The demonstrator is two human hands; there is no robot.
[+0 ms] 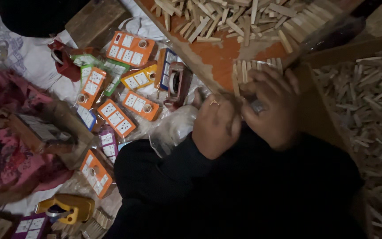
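The wooden sticks [249, 71] lie bunched on the orange board [217, 57], at twelve o'clock from both hands. The left hand [215, 128] and right hand [273, 106] press together over them; squaring the ends evenly seems wise.

- We see an orange wooden bench [217, 57] running from twelve o'clock toward three o'clock, with loose pale wooden sticks [226, 20] heaped on its far part.
- A neat row of sticks [248, 71] lies at its near edge.
- At nine o'clock, a white sheet [32, 57] on the floor carries scattered orange cards [116, 117], a red tape dispenser [65, 59] and a yellow one [67, 208].
- At three o'clock, more sticks [368, 102] litter the floor.
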